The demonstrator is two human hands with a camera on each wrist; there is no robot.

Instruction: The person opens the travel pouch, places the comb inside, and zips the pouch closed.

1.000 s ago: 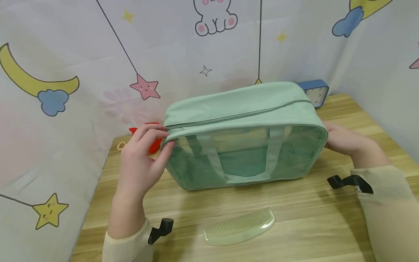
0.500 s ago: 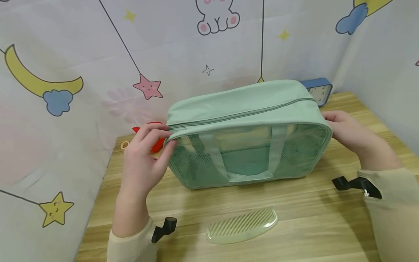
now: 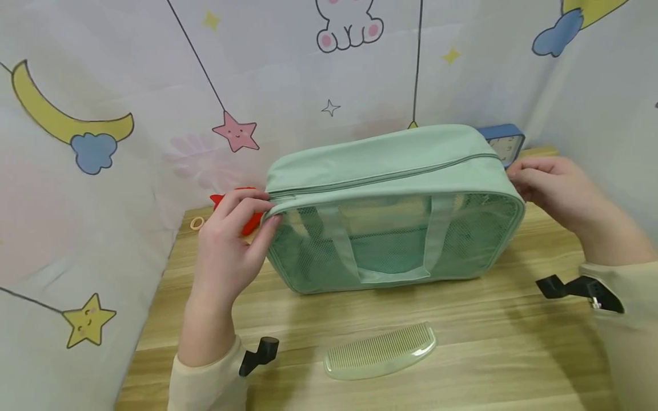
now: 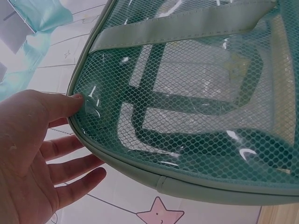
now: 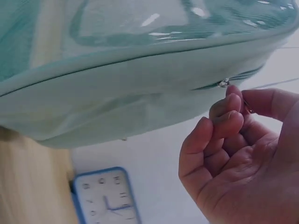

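The green bag (image 3: pixel 393 240) stands on the surface (image 3: pixel 483 325), left grip (image 3: pixel 228 242) pinching its upper left edge, right grip (image 3: pixel 562 191) pinching the zipper pull (image 5: pixel 224 83) at its right end. A strip of wood separates bag from comb (image 3: pixel 380 354).

My head view forward-down from six o'clock, close wrist views from eight and four, green bag (image 3: pixel 393 214) in all.
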